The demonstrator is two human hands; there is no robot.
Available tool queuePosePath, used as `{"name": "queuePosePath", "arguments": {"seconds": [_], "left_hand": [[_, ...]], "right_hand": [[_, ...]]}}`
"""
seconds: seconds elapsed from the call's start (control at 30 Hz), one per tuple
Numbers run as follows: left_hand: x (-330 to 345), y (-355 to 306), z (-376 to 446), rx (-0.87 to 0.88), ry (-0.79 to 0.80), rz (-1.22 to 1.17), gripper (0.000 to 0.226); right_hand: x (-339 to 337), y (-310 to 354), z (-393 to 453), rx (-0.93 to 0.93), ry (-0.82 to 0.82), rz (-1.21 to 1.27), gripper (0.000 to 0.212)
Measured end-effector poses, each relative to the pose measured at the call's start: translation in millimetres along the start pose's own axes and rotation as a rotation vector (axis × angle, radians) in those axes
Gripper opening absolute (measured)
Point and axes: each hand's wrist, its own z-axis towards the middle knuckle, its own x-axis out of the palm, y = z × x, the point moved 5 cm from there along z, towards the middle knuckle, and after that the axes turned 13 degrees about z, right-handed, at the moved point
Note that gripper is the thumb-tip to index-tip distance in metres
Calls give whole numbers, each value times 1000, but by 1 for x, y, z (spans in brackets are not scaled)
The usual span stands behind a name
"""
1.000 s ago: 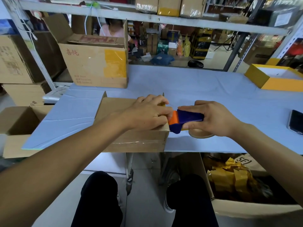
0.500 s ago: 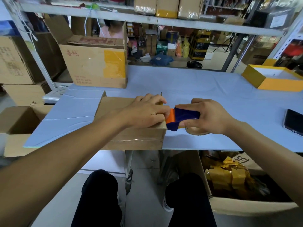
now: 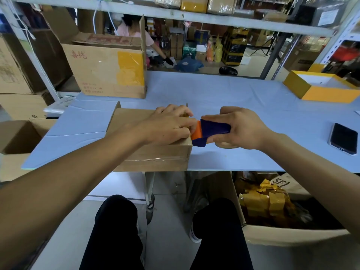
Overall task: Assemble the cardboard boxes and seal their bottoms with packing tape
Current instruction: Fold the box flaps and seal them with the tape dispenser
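A brown cardboard box [image 3: 155, 154] lies at the near edge of the pale blue table [image 3: 224, 94], its long axis running left to right along that edge, with a strip of clear tape [image 3: 153, 159] stretched lengthwise across the side facing the seated person. 1 flap stands up at the box's left end. The left hand [image 3: 169, 125] lies on top of the box near its right end, fingers bent and pressing down on the cardboard, the fingertips right against the orange front of the tape dispenser [image 3: 209, 131]. The right hand [image 3: 243, 127] grips that dispenser, fingers curled over its dark blue body, thumb underneath; the dispenser points left, its orange end meeting the box's top right corner, and the tape roll [image 3: 226, 144] peeks out beneath the palm, close above the table. Farther back on the left sits a bigger open carton [image 3: 109, 73] with a yellow patch and red characters. A yellow box [image 3: 321, 87] rests at the far right, and a dark phone [image 3: 343, 138] lies flat near the right edge. Under the table a carton of crumpled yellow scraps [image 3: 268, 201] stands on the floor beside the person's dark-trousered knees.
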Motion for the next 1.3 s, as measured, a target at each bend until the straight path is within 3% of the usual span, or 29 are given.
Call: {"name": "queuePosePath", "arguments": {"seconds": [0.2,0.27,0.37,0.43,0.57,0.77,0.9,1.03,1.13,1.2,1.3], "left_hand": [[1,0,0,-4,21,19,23],[1,0,-1,-7,23,4,21],[-1,0,-1,-20,36,-14,23],[-2,0,-1,-25,28,-8,24],[-5,-1,-4,-6,31,1,25],[-13,-3,-10,-30,-63,109,32],[-21,-11,-26,-379,-120,313,83],[-12,-26,-42,-483,-116,264,78],[-15,-23,-50,-442,-123,162,73],[-15,-19,-59,-428,-79,74,75],[-14,-5,-77,-383,-9,3,84]], "right_hand": [[16,-7,-4,120,59,392,60],[15,-8,-4,44,25,273,64],[12,-2,-4,-161,-81,-149,69],[14,1,-5,-196,-116,-234,70],[20,-20,-11,63,-45,-2,73],[17,-58,-27,279,-213,156,66],[24,-49,-20,263,-279,38,69],[45,-33,-6,246,-230,-78,67],[54,-26,1,281,-185,52,57],[50,-11,4,207,-270,121,48],[41,37,11,-129,-322,231,43]]}}
